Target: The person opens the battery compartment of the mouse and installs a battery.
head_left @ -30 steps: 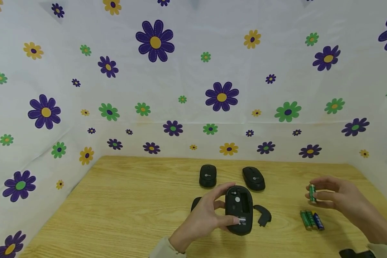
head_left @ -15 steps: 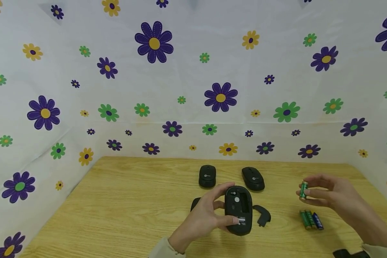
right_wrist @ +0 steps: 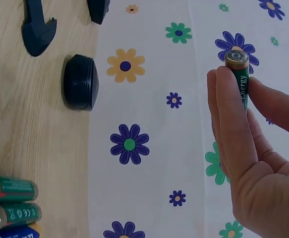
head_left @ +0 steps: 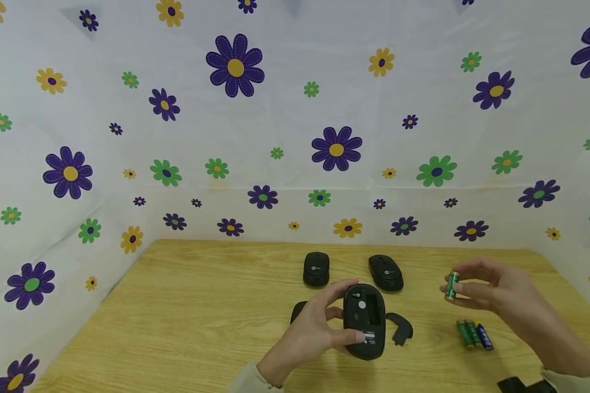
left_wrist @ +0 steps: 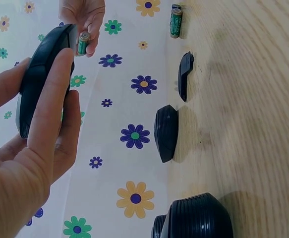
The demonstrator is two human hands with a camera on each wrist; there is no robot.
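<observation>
My left hand [head_left: 314, 322] grips a black computer mouse [head_left: 361, 346] above the table, its underside turned up toward the head camera. The battery compartment [head_left: 373, 309] in that underside is uncovered, and no battery shows in it. To the right, my right hand [head_left: 506, 292] pinches a green battery [head_left: 452, 285] between thumb and fingers, held up off the table and apart from the mouse. The right wrist view shows one end of this green battery [right_wrist: 241, 74] clearly. A black battery cover [head_left: 400, 328] lies on the table just right of the mouse.
Two black mice, one upright [head_left: 317, 268] and one angled [head_left: 386, 272], stand farther back. Another dark mouse [head_left: 298, 310] is partly hidden behind my left hand. Two green batteries [head_left: 469, 334] and a blue battery [head_left: 484, 337] lie below my right hand. Flowered cloth [head_left: 275, 120] borders the table.
My right hand has moved left with the green battery, closer to the mouse. The left hand and the mouse in it have stayed nearly still.
</observation>
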